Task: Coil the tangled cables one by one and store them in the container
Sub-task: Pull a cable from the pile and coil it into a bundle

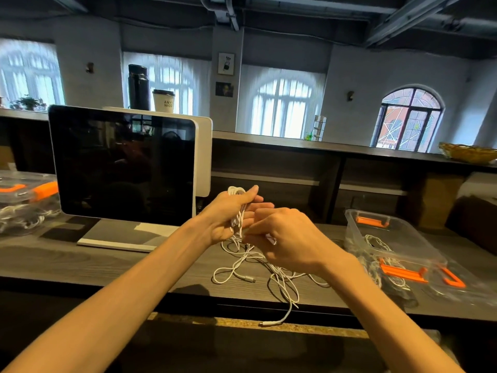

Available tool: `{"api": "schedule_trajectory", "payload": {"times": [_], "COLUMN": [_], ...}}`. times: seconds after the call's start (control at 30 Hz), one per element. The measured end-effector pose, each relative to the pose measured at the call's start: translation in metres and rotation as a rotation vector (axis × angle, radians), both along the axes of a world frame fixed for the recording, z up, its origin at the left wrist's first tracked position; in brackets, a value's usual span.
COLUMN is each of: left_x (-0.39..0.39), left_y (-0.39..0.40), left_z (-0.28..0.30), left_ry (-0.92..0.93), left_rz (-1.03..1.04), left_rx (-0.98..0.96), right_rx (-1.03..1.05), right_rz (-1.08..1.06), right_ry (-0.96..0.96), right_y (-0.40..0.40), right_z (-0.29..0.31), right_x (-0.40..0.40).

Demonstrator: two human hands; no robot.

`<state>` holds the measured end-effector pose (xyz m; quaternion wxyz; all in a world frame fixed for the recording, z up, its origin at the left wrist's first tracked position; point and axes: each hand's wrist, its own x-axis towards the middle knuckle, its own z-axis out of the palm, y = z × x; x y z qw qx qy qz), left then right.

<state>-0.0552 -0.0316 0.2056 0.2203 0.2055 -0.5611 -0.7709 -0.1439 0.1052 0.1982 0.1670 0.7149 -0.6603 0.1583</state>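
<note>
Loose white cable (269, 273) lies tangled on the dark table (107, 259). Just above it, the left hand (228, 216) holds a bunch of coiled loops, and the right hand (285, 238) pinches the cable. Right of them sits a clear container (382, 232) with orange clips. Behind stands a dark screen (123, 165).

This looks like a café or shop service counter in a loft-style hall. A point-of-sale screen (123, 168) on a white stand sits on the dark wood bench (80, 259), with a raised customer ledge (295, 144) behind it carrying a lidded paper coffee cup (163, 100) at upper left. Tall arched windows (282, 103) and exposed ceiling beams (403, 17) fill the top of the frame.
</note>
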Motion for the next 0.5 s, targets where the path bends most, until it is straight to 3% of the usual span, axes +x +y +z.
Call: {"api": "schedule_trajectory", "payload": {"times": [0.1, 0.2, 0.27, 0.37, 0.5], "left_x": [-0.010, -0.009, -0.002, 0.007, 0.008], "left_y": [0.003, 0.010, 0.016, 0.009, -0.004], "left_z": [-0.006, -0.011, -0.009, -0.004, -0.006], "left_ry": [-0.022, -0.102, -0.129, -0.162, -0.137], "left_rz": [0.086, 0.128, -0.020, -0.403, -0.668], "left_rx": [-0.004, -0.282, -0.353, -0.250, -0.074], "right_rx": [-0.100, -0.190, -0.247, -0.284, -0.230], "right_rz": [-0.001, 0.007, -0.012, -0.005, 0.044], "right_ry": [0.031, 0.022, -0.043, -0.205, -0.280], "right_y": [-0.004, -0.005, -0.004, -0.002, -0.002], "right_z": [0.001, 0.007, 0.012, 0.019, 0.021], "right_x": [0.008, 0.008, 0.003, -0.005, -0.013]}}
